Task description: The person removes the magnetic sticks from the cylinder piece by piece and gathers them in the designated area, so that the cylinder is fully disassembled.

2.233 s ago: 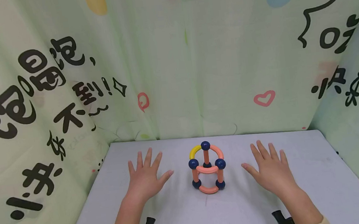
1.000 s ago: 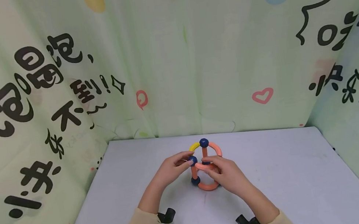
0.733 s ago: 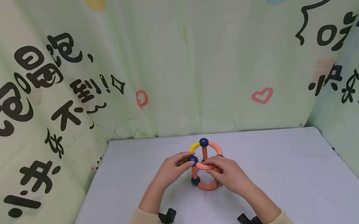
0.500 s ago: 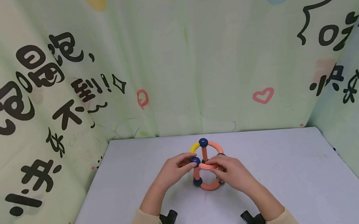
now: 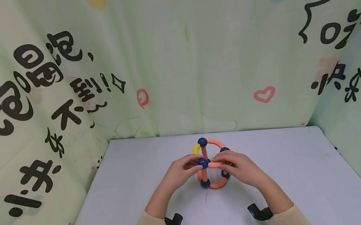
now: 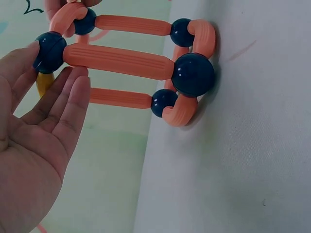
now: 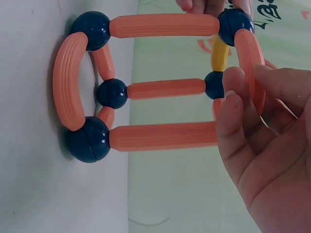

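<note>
A magnetic ball-and-rod frame stands upright on the white table, built from navy balls, straight orange rods (image 7: pixel 165 90) and curved rods above and below. My left hand (image 5: pixel 182 171) pinches its upper front-left navy ball (image 5: pixel 203 163) between thumb and fingers. From the other side, my right hand (image 5: pixel 241 166) pinches the upper front curved orange rod (image 7: pixel 250 58). One upper curved rod is a yellow rod (image 5: pixel 196 149), at the back left. The lower navy balls (image 6: pixel 193 75) sit at the table surface. My right fingers hide the upper right part in the right wrist view.
The white table (image 5: pixel 109 194) reaches back to a pale green printed curtain (image 5: pixel 169 73), which also encloses both sides. Black curved wrist mounts, a left mount (image 5: pixel 174 221) and a right mount (image 5: pixel 260 213), jut inward from the sleeves.
Both hands have come in from the sides and taken hold of the frame's top. The frame has turned counterclockwise seen from above, its front-left ball moving right.
</note>
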A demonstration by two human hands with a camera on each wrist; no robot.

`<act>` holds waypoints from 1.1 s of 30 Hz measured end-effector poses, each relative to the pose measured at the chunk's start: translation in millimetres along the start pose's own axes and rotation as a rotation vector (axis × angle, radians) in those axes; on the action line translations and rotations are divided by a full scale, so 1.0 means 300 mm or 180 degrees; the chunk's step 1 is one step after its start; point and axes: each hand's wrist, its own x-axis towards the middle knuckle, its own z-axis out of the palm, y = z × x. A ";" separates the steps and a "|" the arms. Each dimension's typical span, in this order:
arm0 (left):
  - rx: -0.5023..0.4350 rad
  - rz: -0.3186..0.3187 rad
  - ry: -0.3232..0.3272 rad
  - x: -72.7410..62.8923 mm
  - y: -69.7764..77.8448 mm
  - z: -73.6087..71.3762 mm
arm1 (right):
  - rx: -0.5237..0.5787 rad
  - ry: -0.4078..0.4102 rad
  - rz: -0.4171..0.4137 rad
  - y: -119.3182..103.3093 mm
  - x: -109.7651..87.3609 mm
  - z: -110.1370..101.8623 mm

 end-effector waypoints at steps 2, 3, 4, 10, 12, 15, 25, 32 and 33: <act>-0.0006 0.0001 -0.0012 0.003 0.003 0.005 | -0.0066 0.0038 0.0031 -0.001 0.000 0.004; -0.0005 0.0008 -0.0018 0.005 0.004 0.007 | -0.0090 0.0060 0.0049 -0.003 0.000 0.006; 0.0005 0.0008 -0.0018 0.006 0.002 0.008 | -0.0129 0.0085 0.0077 -0.006 0.003 0.011; 0.0051 0.0016 -0.0047 0.008 -0.003 0.015 | -0.0261 0.0205 0.0142 -0.015 0.013 0.040; 0.0048 0.0035 -0.0053 0.010 -0.006 0.017 | -0.0298 0.0254 0.0118 -0.016 0.015 0.050; 0.0052 0.0040 -0.0035 0.011 -0.009 0.019 | -0.0345 0.0334 0.0092 -0.016 0.017 0.060; 0.0113 0.0128 0.0006 0.014 -0.006 0.017 | -0.0441 0.0364 -0.0029 -0.017 0.020 0.060; 0.0079 0.0148 -0.0034 0.016 -0.006 0.021 | -0.0436 0.0343 -0.0095 -0.021 0.018 0.059; 0.0079 0.0148 -0.0036 0.016 -0.006 0.022 | -0.0439 0.0338 -0.0099 -0.021 0.017 0.059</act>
